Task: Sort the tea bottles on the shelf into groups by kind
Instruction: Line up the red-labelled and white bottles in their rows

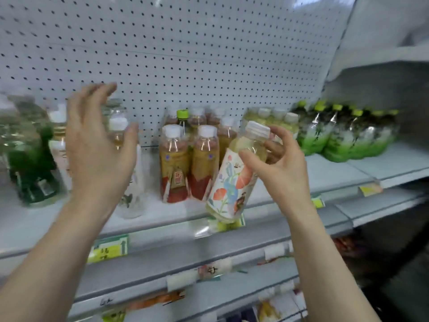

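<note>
My right hand [281, 163] grips a pale tea bottle with a flowered label [232, 182], tilted, its base over the shelf's front edge [162, 226]. My left hand [97, 145] is spread open in front of a clear bottle with a white label [130, 196], touching nothing that I can see. Amber tea bottles with red labels [174, 163] stand in a cluster at the middle. Behind my right hand stand pale yellow bottles [278, 119]. Green-labelled bottles with lime caps [343, 133] fill the right. A dark green bottle [32, 168] stands at the left.
A white pegboard [185, 54] backs the shelf. Price tags [108, 249] hang on the front rail. Lower shelves with more goods [162, 300] lie below. An upper shelf [383, 63] overhangs at the right.
</note>
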Demonstrator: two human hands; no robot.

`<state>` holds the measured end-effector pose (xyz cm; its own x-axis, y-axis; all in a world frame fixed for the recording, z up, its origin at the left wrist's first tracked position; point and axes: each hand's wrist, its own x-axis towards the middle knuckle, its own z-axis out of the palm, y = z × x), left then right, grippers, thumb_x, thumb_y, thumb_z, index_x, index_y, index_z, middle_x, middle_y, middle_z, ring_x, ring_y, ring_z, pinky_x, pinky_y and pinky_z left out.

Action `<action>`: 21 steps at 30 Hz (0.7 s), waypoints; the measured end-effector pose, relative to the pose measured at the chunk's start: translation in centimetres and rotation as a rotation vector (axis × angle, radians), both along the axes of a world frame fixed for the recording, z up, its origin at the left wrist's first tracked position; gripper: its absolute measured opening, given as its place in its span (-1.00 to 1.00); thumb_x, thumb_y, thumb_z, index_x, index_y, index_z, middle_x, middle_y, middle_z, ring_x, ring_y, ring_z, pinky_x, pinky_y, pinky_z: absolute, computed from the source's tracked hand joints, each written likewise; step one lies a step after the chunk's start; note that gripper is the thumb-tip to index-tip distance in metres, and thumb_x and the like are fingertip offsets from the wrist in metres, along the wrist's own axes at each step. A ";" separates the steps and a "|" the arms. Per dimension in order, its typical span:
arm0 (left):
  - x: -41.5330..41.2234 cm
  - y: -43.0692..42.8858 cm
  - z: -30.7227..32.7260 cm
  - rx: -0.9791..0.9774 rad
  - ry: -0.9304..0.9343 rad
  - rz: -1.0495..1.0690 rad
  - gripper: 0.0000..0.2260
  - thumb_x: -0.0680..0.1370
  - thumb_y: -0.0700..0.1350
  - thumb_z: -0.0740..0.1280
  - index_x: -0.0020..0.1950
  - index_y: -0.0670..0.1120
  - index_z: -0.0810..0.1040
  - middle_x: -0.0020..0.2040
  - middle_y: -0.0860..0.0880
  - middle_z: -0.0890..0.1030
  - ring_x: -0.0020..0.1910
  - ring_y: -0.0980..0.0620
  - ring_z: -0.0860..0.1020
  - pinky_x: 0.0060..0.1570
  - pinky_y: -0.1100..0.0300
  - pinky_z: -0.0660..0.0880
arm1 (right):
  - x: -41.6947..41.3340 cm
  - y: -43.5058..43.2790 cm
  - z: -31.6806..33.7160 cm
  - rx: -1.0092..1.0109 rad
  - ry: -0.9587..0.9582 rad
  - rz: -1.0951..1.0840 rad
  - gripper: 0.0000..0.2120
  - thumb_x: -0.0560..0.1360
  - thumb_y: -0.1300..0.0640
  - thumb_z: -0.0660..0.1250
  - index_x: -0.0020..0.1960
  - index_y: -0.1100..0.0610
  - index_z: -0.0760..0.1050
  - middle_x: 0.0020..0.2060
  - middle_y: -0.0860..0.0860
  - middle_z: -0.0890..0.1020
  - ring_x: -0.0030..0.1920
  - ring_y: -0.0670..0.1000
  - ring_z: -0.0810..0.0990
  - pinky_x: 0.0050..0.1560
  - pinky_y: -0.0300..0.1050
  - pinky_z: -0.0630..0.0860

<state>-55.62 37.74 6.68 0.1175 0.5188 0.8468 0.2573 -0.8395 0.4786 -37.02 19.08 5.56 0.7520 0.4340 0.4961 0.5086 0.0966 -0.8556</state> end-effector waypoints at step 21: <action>34.6 -7.9 -9.9 -0.511 0.514 -0.351 -0.34 0.35 0.07 0.52 0.38 0.13 0.32 0.22 0.06 0.58 0.19 0.00 0.55 0.17 -0.04 0.53 | 31.3 1.6 -1.6 -0.218 -0.285 0.020 -0.45 0.47 -0.23 0.36 0.36 0.00 0.38 0.22 -0.07 0.54 0.17 -0.05 0.55 0.20 0.08 0.53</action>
